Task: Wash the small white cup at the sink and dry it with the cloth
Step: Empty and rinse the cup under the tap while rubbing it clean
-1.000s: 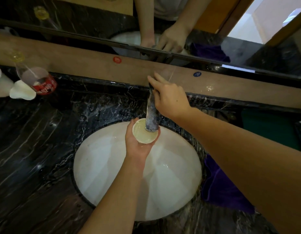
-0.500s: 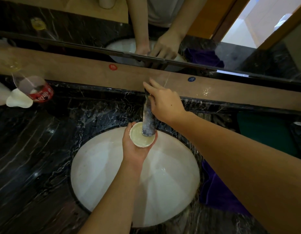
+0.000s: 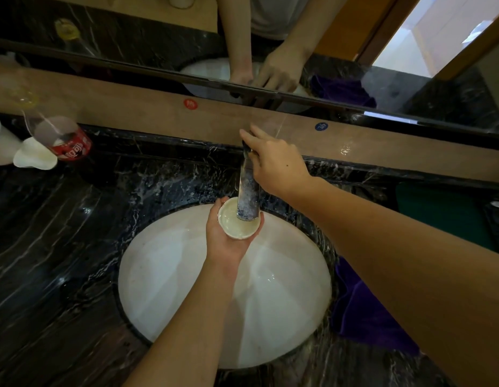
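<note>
Dark marble surface [image 3: 61, 261] is seen around white sink [image 3: 172, 289]; purple cloth [image 3: 362, 311] lies at its right. Small white cup [image 3: 238, 222] is gripped by left hand [image 3: 228, 241] under the tap [image 3: 248, 191]. Tap's far end is held by right hand [image 3: 276, 163].

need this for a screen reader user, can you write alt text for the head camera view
The left hand holds a small white cup under the faucet over a white sink, while the right hand rests on the faucet's top. A purple cloth lies on the dark marble counter right of the sink.
</note>
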